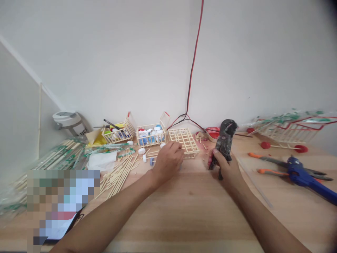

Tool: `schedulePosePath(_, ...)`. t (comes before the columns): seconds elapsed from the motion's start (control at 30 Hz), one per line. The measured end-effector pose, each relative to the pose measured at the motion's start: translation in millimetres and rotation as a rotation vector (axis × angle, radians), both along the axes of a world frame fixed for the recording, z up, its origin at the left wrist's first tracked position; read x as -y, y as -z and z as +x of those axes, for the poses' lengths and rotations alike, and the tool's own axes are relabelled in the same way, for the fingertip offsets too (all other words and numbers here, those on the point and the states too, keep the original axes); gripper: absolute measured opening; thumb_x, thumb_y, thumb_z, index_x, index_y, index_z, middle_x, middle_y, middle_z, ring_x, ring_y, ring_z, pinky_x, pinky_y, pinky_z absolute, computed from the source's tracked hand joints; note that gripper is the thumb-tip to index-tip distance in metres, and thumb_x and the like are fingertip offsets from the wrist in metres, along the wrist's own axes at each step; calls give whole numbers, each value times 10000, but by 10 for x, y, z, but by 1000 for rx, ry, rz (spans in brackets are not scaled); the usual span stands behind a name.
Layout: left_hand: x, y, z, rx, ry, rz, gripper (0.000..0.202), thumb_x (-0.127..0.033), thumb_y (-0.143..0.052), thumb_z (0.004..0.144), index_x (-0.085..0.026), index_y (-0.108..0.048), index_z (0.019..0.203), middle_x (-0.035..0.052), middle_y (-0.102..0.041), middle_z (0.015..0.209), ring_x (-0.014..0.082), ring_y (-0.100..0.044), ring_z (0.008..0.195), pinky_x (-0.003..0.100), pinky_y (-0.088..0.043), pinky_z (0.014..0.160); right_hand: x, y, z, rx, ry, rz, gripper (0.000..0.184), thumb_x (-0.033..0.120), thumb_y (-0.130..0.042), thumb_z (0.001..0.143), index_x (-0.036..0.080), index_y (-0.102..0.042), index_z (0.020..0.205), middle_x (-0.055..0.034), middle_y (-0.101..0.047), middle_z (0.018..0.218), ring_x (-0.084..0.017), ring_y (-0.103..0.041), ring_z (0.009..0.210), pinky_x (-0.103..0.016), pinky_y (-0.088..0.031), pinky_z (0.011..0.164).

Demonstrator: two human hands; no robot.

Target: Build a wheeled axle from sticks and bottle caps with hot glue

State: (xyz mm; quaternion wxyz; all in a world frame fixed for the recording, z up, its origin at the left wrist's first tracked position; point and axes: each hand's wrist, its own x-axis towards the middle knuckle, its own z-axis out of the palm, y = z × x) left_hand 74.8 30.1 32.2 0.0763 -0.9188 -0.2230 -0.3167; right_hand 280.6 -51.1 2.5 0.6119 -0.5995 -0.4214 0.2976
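My left hand (169, 160) is closed, fingers curled down at the front left edge of a wooden stick lattice (193, 149); what its fingertips hold, if anything, is hidden. Just left of it lie a blue bottle cap (152, 161), white bottle caps (141, 151) and short sticks. My right hand (228, 168) is wrapped round a black plier-like tool (224, 140), raised over the table with its rounded jaw head pointing up. Behind the left hand stands a stick basket (151, 137) filled with blue and white caps.
Loose sticks (118, 177) and a phone-like screen (63, 214) lie left. Another stick basket (118, 133) holds pens near a grey-white container (71, 123). Right are orange-handled pliers (273, 161), a blue glue-gun-shaped tool (302, 175) and red wheels (301, 149). A red-black cable (193, 63) hangs down the wall.
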Motion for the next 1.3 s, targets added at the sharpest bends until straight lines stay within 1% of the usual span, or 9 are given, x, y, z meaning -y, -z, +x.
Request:
schedulePosePath(0.17, -13, 4, -10, 39, 25, -78, 121, -161, -493, 897, -150, -614, 893, 84, -594, 984, 216, -518, 931, 356, -450, 835, -16, 27, 18, 18, 23, 25, 379, 533, -597, 835, 174, -589, 712, -19, -607, 572, -141, -573, 511, -234, -442, 474)
schedulePosePath(0.23, -16, 5, -12, 66, 39, -95, 105, -162, -521, 874, -146, -611, 927, 88, -593, 990, 219, -521, 951, 361, -451, 862, -15, 30, 19, 16, 31, 16, 376, 531, -597, 836, 172, -591, 722, -23, -610, 584, -145, -576, 526, -234, -442, 474)
schedulePosePath(0.33, -20, 7, -13, 78, 53, -106, 132, -147, -532, 851, -140, -603, 962, 92, -595, 995, 220, -521, 962, 365, -448, 892, -7, 23, 15, 15, 34, -2, 379, 535, -594, 837, 172, -591, 727, -25, -608, 580, -143, -568, 510, -235, -428, 453)
schedulePosePath(0.47, -24, 7, -10, 62, 42, -117, 137, -120, -504, 854, -143, -611, 938, 87, -595, 983, 216, -516, 945, 353, -450, 862, 2, 2, 4, 6, 27, -5, 394, 548, -594, 831, 173, -589, 709, -22, -594, 553, -136, -553, 478, -235, -411, 431)
schedulePosePath(0.7, -28, 11, -12, 51, 35, -101, 139, -141, -482, 889, -151, -620, 905, 82, -595, 983, 211, -518, 937, 351, -444, 845, 6, -2, -1, 0, 9, 5, 393, 546, -585, 838, 177, -585, 701, -13, -585, 528, -131, -544, 446, -232, -400, 412)
schedulePosePath(0.83, -40, 23, -13, 46, 31, -87, 137, -149, -486, 896, -145, -623, 903, 82, -592, 987, 209, -513, 938, 345, -442, 845, -7, 40, 27, 28, 27, 21, 386, 539, -587, 837, 173, -588, 717, -22, -600, 552, -142, -561, 475, -238, -423, 436)
schedulePosePath(1.0, -50, 38, -12, 20, 22, -64, 144, -152, -478, 908, -144, -619, 884, 79, -589, 976, 206, -504, 924, 342, -438, 836, -10, 51, 44, 65, 35, 17, 387, 536, -577, 845, 172, -597, 715, -34, -615, 594, -157, -588, 546, -247, -464, 505)
schedulePosePath(1.3, -58, 32, -19, 26, 31, 5, 163, -142, -462, 919, -140, -616, 865, 75, -601, 952, 191, -505, 873, 326, -441, 796, -17, 51, 35, 47, 28, 36, 393, 544, -582, 837, 172, -592, 708, -31, -603, 566, -157, -580, 524, -246, -453, 481)
